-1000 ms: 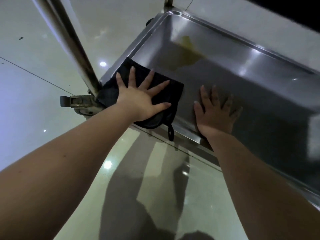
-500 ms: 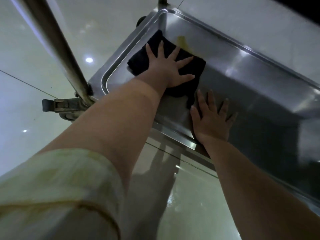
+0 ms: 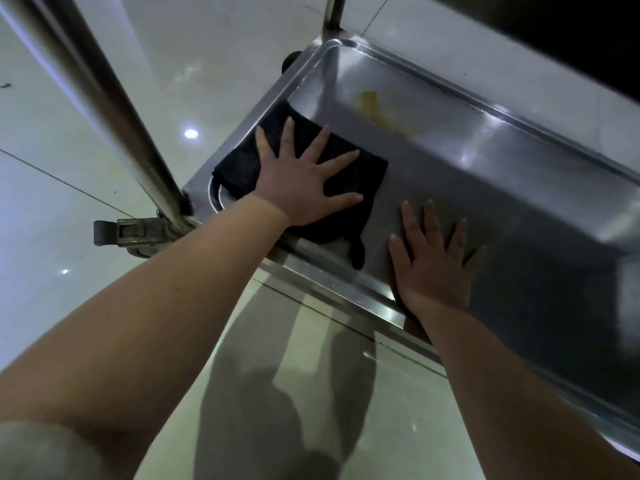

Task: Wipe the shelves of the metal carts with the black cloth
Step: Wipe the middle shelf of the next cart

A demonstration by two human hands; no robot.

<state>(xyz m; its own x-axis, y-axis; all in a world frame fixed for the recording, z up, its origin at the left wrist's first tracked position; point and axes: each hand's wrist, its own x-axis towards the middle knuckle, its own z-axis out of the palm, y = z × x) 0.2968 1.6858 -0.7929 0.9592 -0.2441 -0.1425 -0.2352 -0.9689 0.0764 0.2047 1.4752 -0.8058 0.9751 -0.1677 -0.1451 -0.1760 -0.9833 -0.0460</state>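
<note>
- One folded black cloth [image 3: 372, 178] lies flat in the near left corner of the stainless steel cart shelf [image 3: 502, 202]. The left hand [image 3: 298, 181] pins it there, fingers spread straight and pressing down, not curled round it. A small loop [image 3: 356, 254] of the cloth trails toward the near rim.
- Just right of that pressing hand, the right hand [image 3: 433, 268] rests flat on bare metal with straight fingers. It holds nothing and seems to serve as a brace.
- Beyond the left fingertips, toward the far rim, a yellowish smear [image 3: 374, 110] shows on the steel, apart from the cloth. I judge this patch not yet cleaned.
- The wiping looks partway done at best. The cloth covers only one corner, and the long stretch right of both hands is too dim to call clean or dirty.
- Left of the grip a round steel post [image 3: 104, 109] rises from the shelf corner, with a braked caster [image 3: 138, 233] at its foot.
- Around the cart lies a glossy pale tiled floor [image 3: 52, 202], which reflects ceiling lights and carries the person's shadow.
</note>
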